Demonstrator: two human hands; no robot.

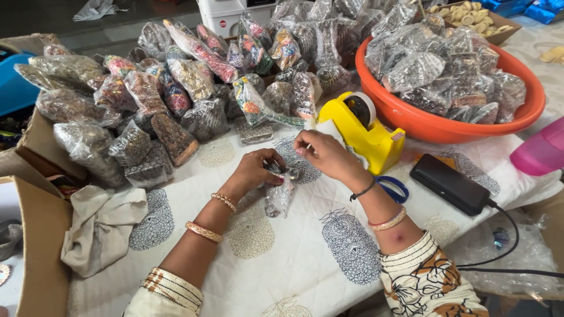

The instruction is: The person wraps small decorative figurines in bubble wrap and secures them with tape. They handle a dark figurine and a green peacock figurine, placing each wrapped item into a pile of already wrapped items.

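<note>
Near the middle of the table [282,258], covered in a white quilted cloth with blue and tan prints, lies a small clear plastic packet [279,196] with a dark patterned piece inside. Left hand [254,170] pinched on the packet's upper end, fingers curled tight around the gathered plastic. Right hand [326,154] raised just above and beside it, thumb and forefinger closed narrow on what looks like a short strip of tape, too thin to tell for sure. Directly behind the right hand, a yellow tape dispenser [367,132].

Looks light and soft in the wrapping, crinkly and likely slippery; stiffer where the piece sits inside. Best taken at the gathered top, where the film bunches and gives grip, rather than on the slick flat side.

Toward the far edge, a heap of similar wrapped packets [176,88]; at the far right corner, an orange basin [446,126] full of more. Near the right edge, a black adapter [449,183] with its cord, and blue-handled scissors [392,188] beside the right wrist. At the left edge, a crumpled beige cloth [100,226].
</note>
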